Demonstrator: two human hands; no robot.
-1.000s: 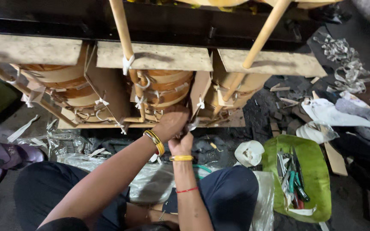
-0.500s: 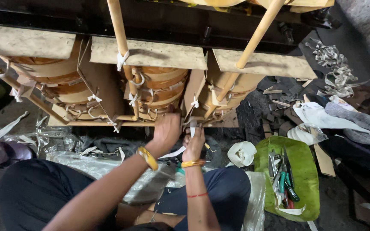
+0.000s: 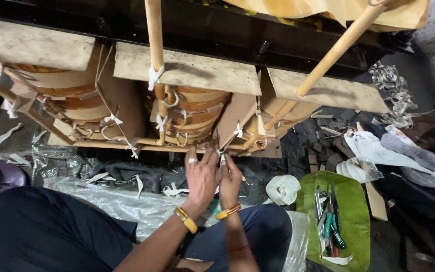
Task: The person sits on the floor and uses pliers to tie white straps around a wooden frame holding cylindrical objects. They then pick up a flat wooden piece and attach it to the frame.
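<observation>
Partly hidden, both hands' (image 3: 216,177) fingertips pinch white tape (image 3: 221,157) indistinctly.

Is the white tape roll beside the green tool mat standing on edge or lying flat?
Lying flat. The tape roll shows its round face and centre hole to the camera, left of the green mat, on the floor.

One camera only, worn on the head, looking steeply down from close above. The hands sit just below centre, the coil assembly (image 3: 187,116) fills twelve o'clock, and the green tool tray (image 3: 351,201) lies at four o'clock.
</observation>
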